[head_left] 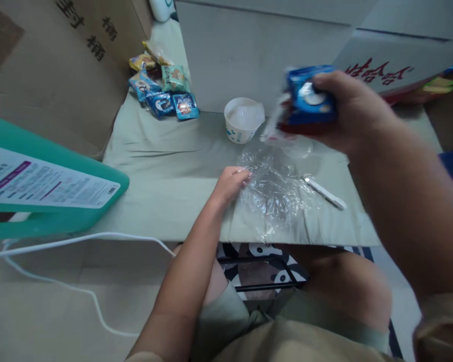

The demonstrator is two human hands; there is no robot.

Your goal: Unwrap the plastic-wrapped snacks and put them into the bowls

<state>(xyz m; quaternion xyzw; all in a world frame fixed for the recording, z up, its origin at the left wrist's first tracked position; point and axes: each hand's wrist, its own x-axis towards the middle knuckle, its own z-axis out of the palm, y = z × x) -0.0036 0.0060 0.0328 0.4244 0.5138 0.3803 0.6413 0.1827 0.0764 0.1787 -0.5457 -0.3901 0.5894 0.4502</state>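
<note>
My left hand [230,183] rests on the cloth-covered table, its fingers closed on the edge of a crumpled clear plastic bag [272,196]. Raised over the table's right side, my right hand [351,108] grips a blue snack packet [305,103], with red and whitish wrapping showing below and beside it. Motion blurs this packet, so I cannot tell how many pieces are in the grip. Behind the bag stands a white paper cup [241,120] with something pale and translucent inside. A white-handled utility knife [324,192] lies at the bag's right.
Several snack packets [173,105] are piled at the back left beside a cardboard box [60,65]. A white box [249,55] forms the back edge. At left stands a green container [109,186] with a label. A white cable [98,235] hangs near the table's front.
</note>
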